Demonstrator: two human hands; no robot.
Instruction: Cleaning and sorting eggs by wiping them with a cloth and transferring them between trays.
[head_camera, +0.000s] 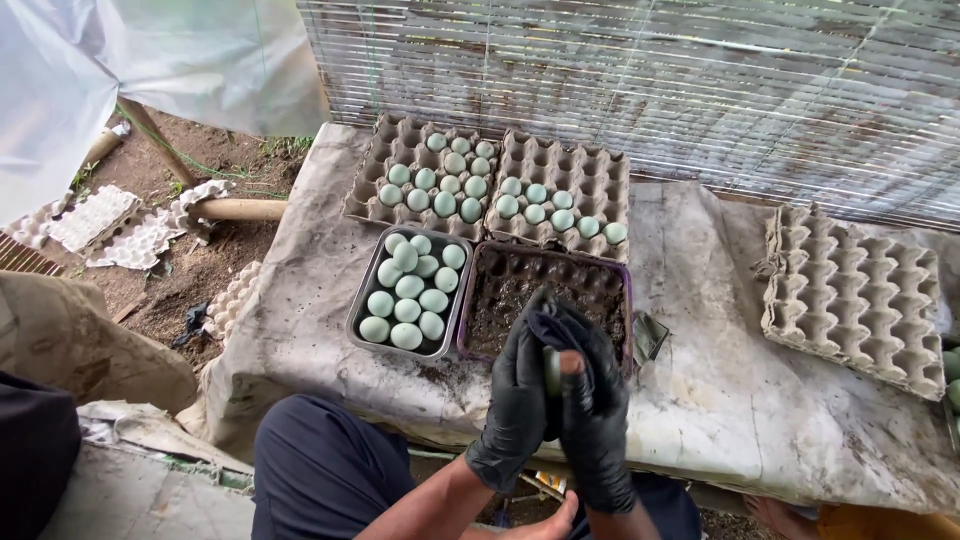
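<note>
Both hands wear black gloves and are pressed together at the near edge of the bench, with one pale green egg (552, 371) caught between them. The left hand (518, 400) curls around it from one side and the right hand (597, 405) closes over it from the other, so both are clenched on the same egg; only a thin sliver of shell shows between the palms. That sliver runs up and down, so the egg's long axis seems to stand roughly upright in the grip (too little shows to be sure).

The egg sits just on the near side of the dark tub of soil (545, 295), whose near rim is touching or almost touching the fingertips. The metal tray of clean eggs (358, 305) lies beside the tub on the left, so the left hand is the nearer one to it. Two cardboard egg cartons (520, 165), partly filled, stand side by side behind both. An empty carton (850, 290) rests well apart, toward the bench's right edge.
</note>
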